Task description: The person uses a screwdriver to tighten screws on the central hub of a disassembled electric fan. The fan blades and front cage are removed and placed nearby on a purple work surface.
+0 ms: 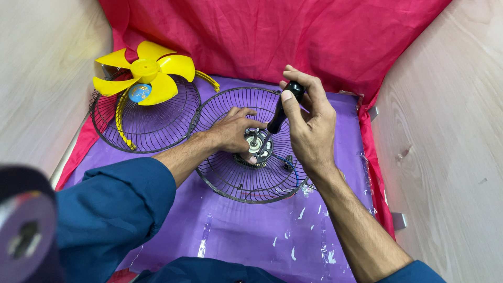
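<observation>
workbench scene viewed from above. at far left, a yellow fan blade (148,73) rests on a black wire guard (146,118). in the centre, a second wire guard (246,144) is steadied on the purple mat (246,236) by the left hand (233,128), laid flat beside the motor hub (258,147). to the right, a black-handled screwdriver (283,107) is gripped tightly by the right hand (309,126), tip at the hub. the tool is best kept square to the screw, with the guard pinned firmly.

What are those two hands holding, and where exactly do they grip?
The right hand grips a screwdriver by its black handle, tip down at the motor hub. The left hand rests on the wire fan guard beside that hub, steadying it.
</observation>
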